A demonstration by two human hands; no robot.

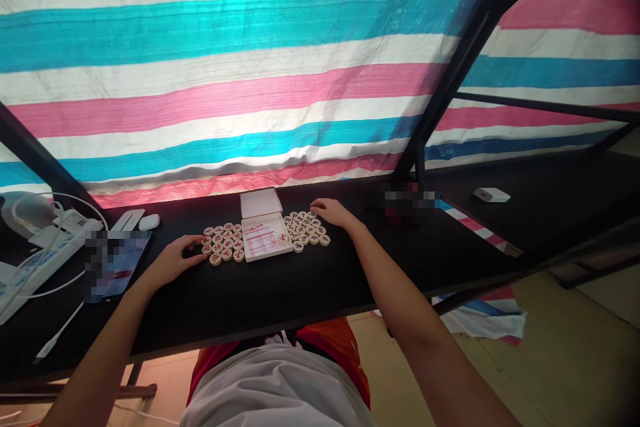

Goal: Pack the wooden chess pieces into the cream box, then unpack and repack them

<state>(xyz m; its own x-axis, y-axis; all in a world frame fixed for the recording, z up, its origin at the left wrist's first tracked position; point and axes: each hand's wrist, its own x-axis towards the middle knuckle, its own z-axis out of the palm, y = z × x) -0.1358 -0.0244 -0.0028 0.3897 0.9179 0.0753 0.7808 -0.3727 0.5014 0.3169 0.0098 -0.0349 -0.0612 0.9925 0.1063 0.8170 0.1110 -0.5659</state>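
Observation:
Xiangqi pieces lie in two groups on the black desk, on either side of an open white box (269, 255). The red-marked pieces (227, 254) are in rows to the left, and the black-marked pieces (303, 239) are clustered to the right. My left hand (179, 257) rests at the outer edge of the red group, thumb and forefinger apart and against the end pieces. Over the far right corner of the black group, my right hand (332, 212) lies with its fingers stretched out. One red-marked piece (283, 238) sits inside the box, which has pink lines on its bottom.
A phone (120, 267), a white earbud case (149, 221), and a power strip (47, 263) with cables occupy the left side. A white block (491, 195) stands far right. Black metal posts (450, 80) and a striped tarp (225, 93) rise behind the desk (240, 307).

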